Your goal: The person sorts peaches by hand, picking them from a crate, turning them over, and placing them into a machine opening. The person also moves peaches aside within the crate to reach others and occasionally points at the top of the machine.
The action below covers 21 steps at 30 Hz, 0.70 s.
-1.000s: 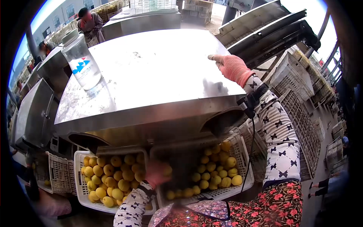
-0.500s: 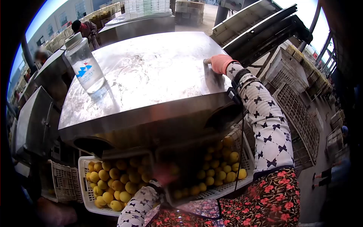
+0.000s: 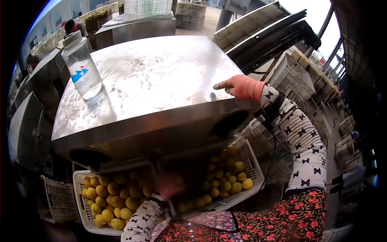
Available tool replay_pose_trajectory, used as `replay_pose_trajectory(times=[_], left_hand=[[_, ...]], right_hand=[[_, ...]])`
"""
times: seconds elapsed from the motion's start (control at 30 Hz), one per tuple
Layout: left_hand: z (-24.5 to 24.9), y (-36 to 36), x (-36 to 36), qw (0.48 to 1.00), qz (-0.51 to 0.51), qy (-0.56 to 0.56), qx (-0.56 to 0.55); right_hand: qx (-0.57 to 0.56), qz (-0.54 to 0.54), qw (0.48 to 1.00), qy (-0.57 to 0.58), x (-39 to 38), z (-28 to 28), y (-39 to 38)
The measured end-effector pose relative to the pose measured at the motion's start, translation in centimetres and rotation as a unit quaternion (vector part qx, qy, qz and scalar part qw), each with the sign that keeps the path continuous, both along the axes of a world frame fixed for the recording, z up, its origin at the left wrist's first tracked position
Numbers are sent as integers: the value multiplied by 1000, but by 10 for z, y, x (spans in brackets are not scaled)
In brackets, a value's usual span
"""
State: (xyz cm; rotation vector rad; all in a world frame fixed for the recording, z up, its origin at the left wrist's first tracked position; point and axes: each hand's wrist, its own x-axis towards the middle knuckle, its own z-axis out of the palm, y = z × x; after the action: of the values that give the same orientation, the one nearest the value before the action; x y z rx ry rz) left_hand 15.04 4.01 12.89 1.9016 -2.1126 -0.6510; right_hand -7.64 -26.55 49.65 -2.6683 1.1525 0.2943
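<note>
My right hand (image 3: 242,87), in an orange-red glove with bare fingertips, reaches over the right front part of the shiny metal table (image 3: 153,80). Its fingers point left, loosely extended, with nothing in them. Below the table's front edge, my left hand (image 3: 169,184) is blurred and in shadow between two crates, so its fingers cannot be made out. Round yellow fruit (image 3: 117,201) fills the left white crate (image 3: 79,201). More yellow fruit (image 3: 229,181) lies in the right white crate (image 3: 256,163). A clear bottle (image 3: 82,68) with a blue logo stands upright on the table's left side.
Two dark round openings, one of them the left opening (image 3: 90,156), are in the table's front face. A conveyor (image 3: 266,36) rises behind on the right. Stacked crates (image 3: 292,76) stand at the right. A person (image 3: 74,28) is at the back left.
My right hand has moved down toward the table's front edge, its fingers now more visible. The whole view has shifted slightly left. My left hand remains between the crates.
</note>
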Motion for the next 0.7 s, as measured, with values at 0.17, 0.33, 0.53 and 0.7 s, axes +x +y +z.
replay_pose_trajectory(times=[0.17,0.33,0.53,0.7], left_hand=[[9,-1,-1,1000,4,5,0],[22,-4,-8,998,14,-10,63],[17,-2,-7,999,15,-44,-2],[27,-5,-9,999,8,-36,-15]], right_hand=[[-46,-41,995,79,-9,-19,-85],[-94,9,983,158,5,-25,-108],[-83,80,981,153,-2,-3,-37],[-87,-7,977,193,-30,2,-39]])
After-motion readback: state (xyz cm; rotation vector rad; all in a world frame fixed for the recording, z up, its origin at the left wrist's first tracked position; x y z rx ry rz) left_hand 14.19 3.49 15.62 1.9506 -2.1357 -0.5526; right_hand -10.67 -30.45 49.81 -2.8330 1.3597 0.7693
